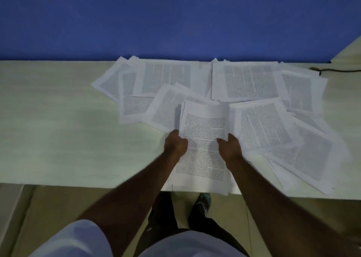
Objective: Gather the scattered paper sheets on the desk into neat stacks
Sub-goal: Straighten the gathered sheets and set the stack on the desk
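Observation:
A stack of printed sheets sits at the desk's near edge, its top end lifted and curling. My left hand grips the stack's left edge. My right hand grips its right edge, thumb on the top page. Several loose printed sheets lie fanned and overlapping behind and to the right, on the pale desk. Some of them reach the desk's near right edge.
A blue wall stands right behind the desk. A dark cable lies at the far right of the desk. Below the near edge are the floor and my shoe.

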